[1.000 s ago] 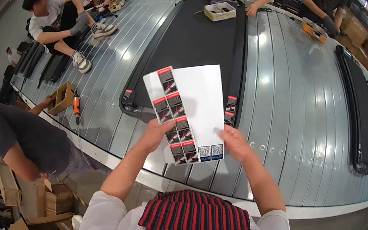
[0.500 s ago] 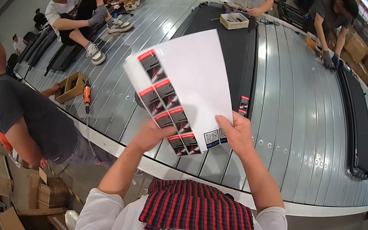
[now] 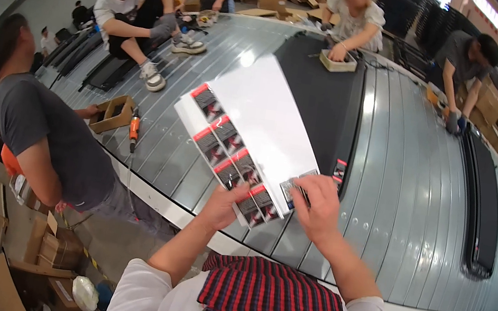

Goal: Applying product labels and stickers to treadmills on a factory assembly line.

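Observation:
My left hand grips the lower left edge of a sheet of red-and-black picture stickers, thumb on top. Overlapping it is a white sheet, tilted over the metal table, with square-coded stickers at its bottom corner. The fingers of my right hand are curled and pinched at those coded stickers; whether one is lifted off is hidden. Beyond the sheets lies a long dark panel, with a small red-and-black sticker near its right edge.
The ribbed metal table spans the view. An orange power screwdriver and a cardboard box lie left, beside a standing person. Another person sits on the table. One reaches into a white tray; another handles a black panel at right.
My right hand has shifted from holding the sheet's edge to curling its fingers over the coded stickers. The view has moved slightly. The person across now reaches into the white tray.

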Demonstrator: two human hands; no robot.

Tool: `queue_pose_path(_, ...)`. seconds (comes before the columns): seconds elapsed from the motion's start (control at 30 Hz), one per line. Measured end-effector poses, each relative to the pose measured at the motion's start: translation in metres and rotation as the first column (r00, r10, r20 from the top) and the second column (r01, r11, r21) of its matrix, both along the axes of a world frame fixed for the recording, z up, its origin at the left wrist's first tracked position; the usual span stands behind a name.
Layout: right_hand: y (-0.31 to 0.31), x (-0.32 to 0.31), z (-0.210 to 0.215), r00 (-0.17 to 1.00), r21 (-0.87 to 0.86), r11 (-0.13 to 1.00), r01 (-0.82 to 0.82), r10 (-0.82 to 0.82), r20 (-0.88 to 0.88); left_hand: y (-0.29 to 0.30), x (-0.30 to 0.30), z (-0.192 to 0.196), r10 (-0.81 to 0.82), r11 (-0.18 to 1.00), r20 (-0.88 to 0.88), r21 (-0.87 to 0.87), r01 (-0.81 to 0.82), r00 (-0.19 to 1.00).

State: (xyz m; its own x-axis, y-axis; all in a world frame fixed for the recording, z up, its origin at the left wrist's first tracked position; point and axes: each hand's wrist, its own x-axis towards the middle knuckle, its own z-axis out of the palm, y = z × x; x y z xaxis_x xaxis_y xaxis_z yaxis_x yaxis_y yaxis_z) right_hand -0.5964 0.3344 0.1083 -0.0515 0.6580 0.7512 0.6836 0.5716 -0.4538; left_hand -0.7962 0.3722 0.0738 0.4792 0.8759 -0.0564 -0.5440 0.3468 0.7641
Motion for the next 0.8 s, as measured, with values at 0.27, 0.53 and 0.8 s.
queue_pose_path(0.27, -0.003, -0.001, -0.022, 0.918, -0.425, 0.856, -0.295, 0.131, -0.373, -0.009, 0.015, 0.004, -0.117, 0.992, 0.044, -0.034, 0.118, 0.992)
queue_pose_path(0.53, -0.004, -0.005, -0.019, 0.654, -0.441, 0.672, -0.595, 0.085, -0.752, -0.01, 0.019, 0.003, -0.139, 0.99, 0.061, -0.011, 0.14, 0.988)
queue_pose_path(0.8, -0.007, 0.001, -0.025, 0.716, -0.49, 0.718, -0.494, 0.017, -0.697, -0.01, 0.025, 0.002, -0.153, 0.988, 0.053, 0.005, 0.153, 0.987)
